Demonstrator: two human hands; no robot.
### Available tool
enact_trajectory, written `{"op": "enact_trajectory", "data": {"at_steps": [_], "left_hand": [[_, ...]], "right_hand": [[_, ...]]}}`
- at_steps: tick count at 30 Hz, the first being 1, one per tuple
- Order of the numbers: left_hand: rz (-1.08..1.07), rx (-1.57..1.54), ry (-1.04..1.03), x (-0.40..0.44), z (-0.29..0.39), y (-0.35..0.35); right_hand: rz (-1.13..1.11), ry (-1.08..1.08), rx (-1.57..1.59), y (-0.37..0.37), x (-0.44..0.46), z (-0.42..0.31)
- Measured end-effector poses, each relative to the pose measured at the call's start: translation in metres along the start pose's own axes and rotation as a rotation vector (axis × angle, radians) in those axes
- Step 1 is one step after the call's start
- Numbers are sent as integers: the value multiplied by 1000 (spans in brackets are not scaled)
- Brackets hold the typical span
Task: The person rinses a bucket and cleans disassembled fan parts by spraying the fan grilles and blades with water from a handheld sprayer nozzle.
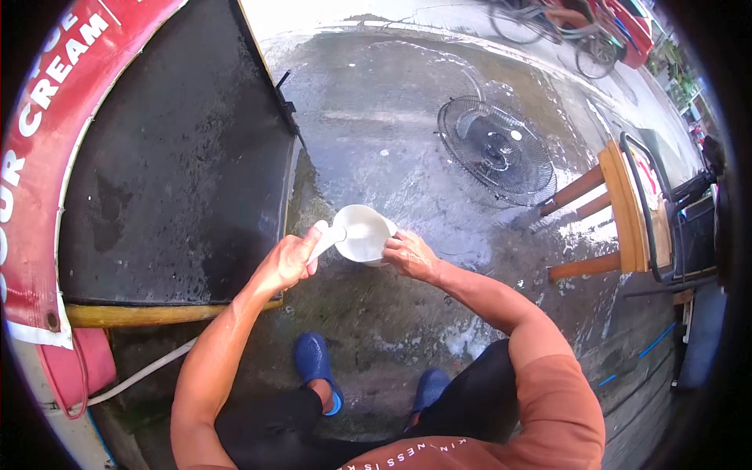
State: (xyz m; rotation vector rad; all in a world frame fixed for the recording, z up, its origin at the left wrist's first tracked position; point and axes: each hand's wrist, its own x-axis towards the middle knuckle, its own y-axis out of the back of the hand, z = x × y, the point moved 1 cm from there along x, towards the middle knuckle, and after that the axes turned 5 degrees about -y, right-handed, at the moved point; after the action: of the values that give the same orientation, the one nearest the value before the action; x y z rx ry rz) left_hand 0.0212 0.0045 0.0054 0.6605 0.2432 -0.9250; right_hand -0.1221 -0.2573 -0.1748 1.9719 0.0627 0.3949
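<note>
A white plastic water dipper [364, 235] is held out in front of me, its round opening facing up toward the camera. My left hand [294, 254] is closed around its handle. On the other side, my right hand [410, 254] is closed on the dipper's rim, with the fingertips partly hidden. Whether there is water in the dipper I cannot tell. Farther out, a black wire fan grille [523, 160] lies on the wet concrete, apart from both hands.
A black board-topped stand [172, 172] with a red banner [39, 180] is at left. A wooden stool [619, 211] stands at right beside dark metal-framed items. A pink container [82, 364] sits low at left. A bicycle and a red vehicle [638, 39] are on the road beyond.
</note>
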Motion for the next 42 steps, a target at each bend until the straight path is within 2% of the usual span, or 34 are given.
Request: {"op": "enact_trajectory", "data": {"at_steps": [1, 4, 6, 12, 19, 22, 23, 30, 35, 38, 39, 41, 42], "left_hand": [[-12, 12, -23, 1, -2, -2], [-29, 102, 79, 3, 3, -5], [-32, 96, 84, 4, 3, -5], [-26, -28, 85, 1, 7, 0], [-63, 2, 97, 4, -2, -3], [-53, -29, 115, 1, 3, -6], [-50, -47, 120, 0, 4, -5], [-62, -78, 98, -5, 14, -1], [-50, -77, 122, -5, 11, -4], [-65, -75, 108, -8, 13, -2], [-74, -86, 109, -7, 11, -2], [-65, -77, 119, -6, 9, -4], [-60, -72, 120, -5, 10, -4]], "right_hand": [[11, 7, 0, -2, -1, 3], [85, 34, 60, -2, -4, 10], [52, -51, 67, -6, -11, 9], [20, 14, 117, -29, -25, 1], [-78, -7, 156, -5, -17, -3], [-228, -191, 306, 30, -10, -11], [-159, -185, 360, 30, -9, -8], [8, -549, 457, 53, 29, -14], [257, -366, 300, 26, 60, -20], [48, -584, 180, 24, 85, -4], [114, -548, 189, 24, 94, 2], [-76, -593, 260, 63, 127, 1], [-50, -573, 235, 75, 138, -2]]}}
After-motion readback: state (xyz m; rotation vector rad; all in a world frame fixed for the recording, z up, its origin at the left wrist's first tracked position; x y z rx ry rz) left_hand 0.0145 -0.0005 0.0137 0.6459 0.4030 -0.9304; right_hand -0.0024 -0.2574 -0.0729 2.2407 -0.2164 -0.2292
